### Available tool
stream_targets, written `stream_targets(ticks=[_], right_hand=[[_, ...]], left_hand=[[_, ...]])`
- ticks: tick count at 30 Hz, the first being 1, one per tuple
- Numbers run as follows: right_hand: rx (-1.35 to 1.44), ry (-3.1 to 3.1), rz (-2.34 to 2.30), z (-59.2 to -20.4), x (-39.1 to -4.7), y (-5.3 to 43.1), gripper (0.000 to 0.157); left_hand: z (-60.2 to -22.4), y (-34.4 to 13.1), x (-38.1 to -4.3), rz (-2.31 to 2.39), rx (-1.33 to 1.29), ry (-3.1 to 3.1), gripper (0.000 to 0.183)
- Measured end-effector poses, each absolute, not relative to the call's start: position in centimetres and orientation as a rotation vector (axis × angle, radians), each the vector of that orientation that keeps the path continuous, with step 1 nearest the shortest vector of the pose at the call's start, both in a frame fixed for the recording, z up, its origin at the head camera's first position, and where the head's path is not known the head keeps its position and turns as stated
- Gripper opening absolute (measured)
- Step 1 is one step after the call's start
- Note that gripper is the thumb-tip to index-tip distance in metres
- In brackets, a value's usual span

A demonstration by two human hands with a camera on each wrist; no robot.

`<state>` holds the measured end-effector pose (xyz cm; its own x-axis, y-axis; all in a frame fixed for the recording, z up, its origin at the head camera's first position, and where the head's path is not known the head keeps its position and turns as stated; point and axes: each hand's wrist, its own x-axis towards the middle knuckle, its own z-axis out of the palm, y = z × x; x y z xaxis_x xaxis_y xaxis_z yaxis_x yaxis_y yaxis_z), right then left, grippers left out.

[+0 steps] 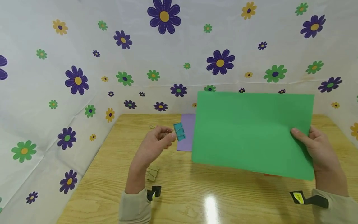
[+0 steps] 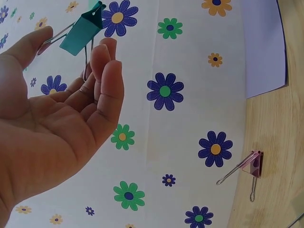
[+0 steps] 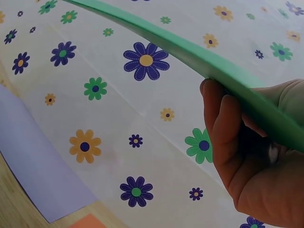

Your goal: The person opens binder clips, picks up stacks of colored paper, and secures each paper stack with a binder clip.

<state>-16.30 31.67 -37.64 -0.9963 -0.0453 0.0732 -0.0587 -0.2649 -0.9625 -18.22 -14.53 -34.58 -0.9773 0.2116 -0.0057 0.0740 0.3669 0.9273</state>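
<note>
In the head view my left hand (image 1: 154,143) pinches a teal binder clip (image 1: 179,131) by its wire handles, to the left of a raised green sheet (image 1: 251,133). The left wrist view shows the thumb on one handle of the binder clip (image 2: 83,31) and the fingers at the other. My right hand (image 1: 321,149) grips the green sheet at its right edge, thumb on the near face and fingers behind. From the right wrist view, the green sheet (image 3: 190,52) appears nearly edge-on and slightly bowed above the curled fingers (image 3: 225,128).
A purple sheet (image 1: 185,133) lies on the wooden table (image 1: 106,174), partly behind the green one. An orange piece (image 3: 89,222) lies near it. A yellowish binder clip (image 1: 152,173) sits by the left forearm, and a pink binder clip (image 2: 254,164) stands on the table. Flower-patterned cloth (image 1: 167,46) surrounds the table.
</note>
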Motion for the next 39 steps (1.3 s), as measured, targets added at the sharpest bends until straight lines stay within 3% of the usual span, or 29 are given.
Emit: stream_targets(ticks=[39], right_hand=[[0.296, -1.974, 2.425, -38.24, -16.12, 31.01, 0.03]], left_hand=[[-34.79, -14.63, -18.11, 1.728, 0.358, 2.477, 0.041]])
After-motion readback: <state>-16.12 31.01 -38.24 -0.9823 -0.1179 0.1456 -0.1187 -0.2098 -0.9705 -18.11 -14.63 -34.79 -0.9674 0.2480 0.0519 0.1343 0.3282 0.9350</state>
